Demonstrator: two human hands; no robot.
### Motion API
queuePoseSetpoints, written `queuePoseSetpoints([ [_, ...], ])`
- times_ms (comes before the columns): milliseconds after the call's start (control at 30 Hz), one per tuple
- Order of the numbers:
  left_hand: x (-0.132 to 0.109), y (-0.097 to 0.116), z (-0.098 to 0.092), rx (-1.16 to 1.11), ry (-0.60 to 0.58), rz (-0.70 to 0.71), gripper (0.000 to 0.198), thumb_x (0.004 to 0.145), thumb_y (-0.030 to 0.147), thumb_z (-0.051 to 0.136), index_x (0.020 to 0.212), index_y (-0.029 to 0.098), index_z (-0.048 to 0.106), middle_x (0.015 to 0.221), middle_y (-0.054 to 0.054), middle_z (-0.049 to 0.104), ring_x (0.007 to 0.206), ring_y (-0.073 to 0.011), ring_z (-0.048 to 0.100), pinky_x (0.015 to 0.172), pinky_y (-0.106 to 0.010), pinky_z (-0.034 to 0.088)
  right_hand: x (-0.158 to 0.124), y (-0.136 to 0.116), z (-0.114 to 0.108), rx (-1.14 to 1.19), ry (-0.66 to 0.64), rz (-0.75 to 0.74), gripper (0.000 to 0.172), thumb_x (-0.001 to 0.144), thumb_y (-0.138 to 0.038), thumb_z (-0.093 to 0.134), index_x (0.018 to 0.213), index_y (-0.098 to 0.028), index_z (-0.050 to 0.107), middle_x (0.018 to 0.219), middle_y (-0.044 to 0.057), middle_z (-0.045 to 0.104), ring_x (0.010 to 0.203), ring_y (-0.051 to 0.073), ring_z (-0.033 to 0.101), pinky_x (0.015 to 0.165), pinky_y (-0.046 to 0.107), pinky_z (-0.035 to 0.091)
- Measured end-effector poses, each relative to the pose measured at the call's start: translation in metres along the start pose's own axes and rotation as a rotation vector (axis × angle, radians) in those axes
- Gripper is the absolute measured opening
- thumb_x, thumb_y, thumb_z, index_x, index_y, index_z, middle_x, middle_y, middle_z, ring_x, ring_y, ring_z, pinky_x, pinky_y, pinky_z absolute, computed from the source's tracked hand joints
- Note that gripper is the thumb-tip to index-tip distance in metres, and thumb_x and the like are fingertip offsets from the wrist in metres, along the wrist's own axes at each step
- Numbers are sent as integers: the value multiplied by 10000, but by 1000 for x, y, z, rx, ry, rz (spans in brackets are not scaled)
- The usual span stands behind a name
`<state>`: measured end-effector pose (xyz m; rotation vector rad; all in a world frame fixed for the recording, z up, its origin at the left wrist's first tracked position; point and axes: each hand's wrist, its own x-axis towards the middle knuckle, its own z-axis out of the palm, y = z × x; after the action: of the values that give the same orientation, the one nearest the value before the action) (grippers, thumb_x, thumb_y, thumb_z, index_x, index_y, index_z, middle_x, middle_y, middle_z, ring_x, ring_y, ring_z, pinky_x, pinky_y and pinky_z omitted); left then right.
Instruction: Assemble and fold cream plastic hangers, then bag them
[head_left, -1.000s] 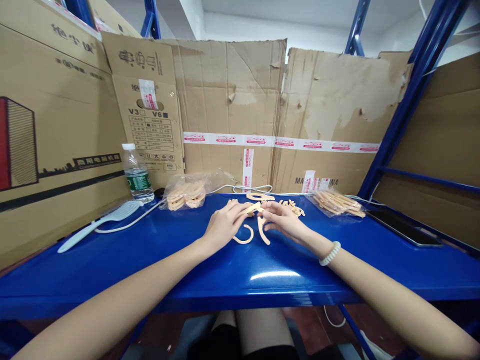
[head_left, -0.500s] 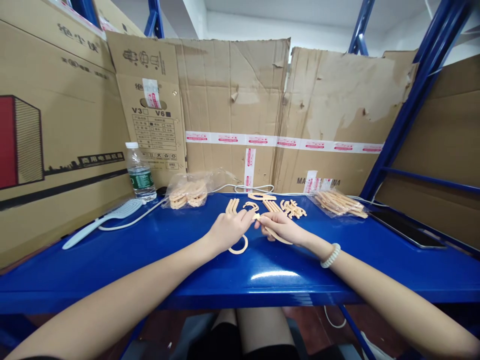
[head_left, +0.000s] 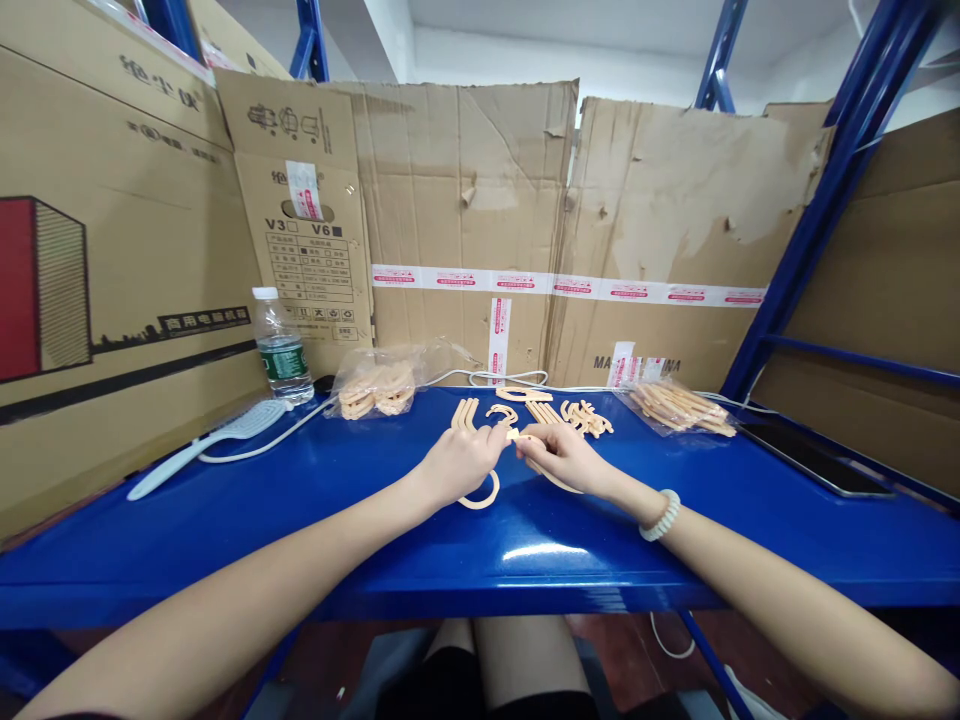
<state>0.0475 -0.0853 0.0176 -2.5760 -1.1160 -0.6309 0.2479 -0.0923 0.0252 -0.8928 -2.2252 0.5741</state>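
My left hand is closed, with a pale, hook-shaped curved wooden piece coming out beneath it. Facing it, my right hand is shut on another curved wooden piece, whose thin arc shows below the palm. Between the fingertips of both hands is a small pale yellow bit; the fingers hide most of it. Just beyond my hands lie straight wooden strips, small crescent pieces, more strips and a heap of small curved pieces.
A flat wooden piece lies near the cable. Plastic bags of wooden parts and sticks flank the pieces. To the left are a water bottle and hairbrush; to the right, a black tablet. Cardboard walls the back.
My hands stay together at the small pale bit, with slight shifts of the fingers. The curved piece under my left hand has moved a little to the right.
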Motion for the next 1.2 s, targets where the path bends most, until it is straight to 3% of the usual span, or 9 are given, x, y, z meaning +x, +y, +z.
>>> queuePoseSetpoints([
  [233, 1, -2, 2, -165, 20, -184, 214, 951, 234, 432, 930, 166, 635, 763, -123, 700, 724, -314, 702, 639, -341, 491, 2, 4, -4, -108, 102, -67, 411, 963, -466, 412, 744, -176, 603, 538, -35, 470, 500, 109, 414, 523, 247, 339],
  [367, 3, -10, -1, -323, 71, -350, 265, 944, 307, 445, 846, 199, 667, 726, -75, 703, 703, -263, 694, 629, -293, 470, 5, 25, -42, -200, 320, -37, 376, 960, -462, 415, 872, -183, 651, 698, 24, 571, 630, 160, 510, 615, 296, 407],
  [500, 6, -20, -1, -557, 42, -506, 300, 926, 327, 453, 776, 200, 681, 527, -6, 631, 497, -184, 622, 487, -231, 410, 4, 57, -82, -326, 414, -13, 233, 862, -390, 567, 813, -216, 714, 824, 69, 580, 708, 207, 532, 687, 369, 434],
  [600, 8, -23, 1, -749, -8, -591, 305, 946, 342, 470, 783, 168, 659, 497, 27, 593, 391, -129, 536, 445, -224, 410, 3, 77, -92, -375, 390, 12, 159, 797, -259, 592, 731, -234, 734, 798, 67, 602, 736, 226, 565, 719, 397, 460],
  [833, 11, -22, -2, -1078, -50, -757, 329, 967, 416, 512, 878, 118, 619, 669, 21, 611, 510, -88, 567, 515, -232, 503, 3, 93, -87, -407, 250, 23, 233, 668, -22, 572, 570, -189, 702, 676, 73, 688, 664, 192, 603, 685, 354, 480],
  [933, 11, -20, -4, -1183, -13, -803, 313, 959, 406, 526, 898, 112, 616, 686, 2, 638, 523, -97, 596, 497, -226, 508, 1, 84, -84, -434, 271, -3, 228, 670, -6, 553, 631, -169, 708, 702, 84, 691, 712, 212, 616, 715, 368, 482],
  [1067, 11, -20, -3, -1260, 99, -815, 358, 868, 472, 614, 861, 113, 626, 676, -43, 684, 527, -134, 644, 478, -226, 518, -2, 42, -56, -442, 334, -117, 340, 775, -74, 506, 1035, -196, 689, 1025, 102, 685, 992, 257, 603, 899, 446, 468],
  [1133, 11, -20, -1, -1261, 172, -811, 389, 799, 511, 667, 819, 125, 626, 663, -42, 692, 504, -140, 641, 461, -223, 513, -4, 14, -34, -414, 311, -284, 397, 846, -152, 519, 1230, -223, 590, 1189, 107, 635, 1110, 258, 564, 963, 463, 444],
  [1200, 11, -20, 0, -1248, 235, -802, 402, 757, 530, 691, 793, 136, 617, 641, -25, 686, 485, -139, 632, 448, -222, 511, -5, -9, -15, -493, 164, -487, 409, 878, -240, 544, 1287, -235, 548, 1259, 114, 607, 1188, 280, 516, 1006, 494, 401],
])
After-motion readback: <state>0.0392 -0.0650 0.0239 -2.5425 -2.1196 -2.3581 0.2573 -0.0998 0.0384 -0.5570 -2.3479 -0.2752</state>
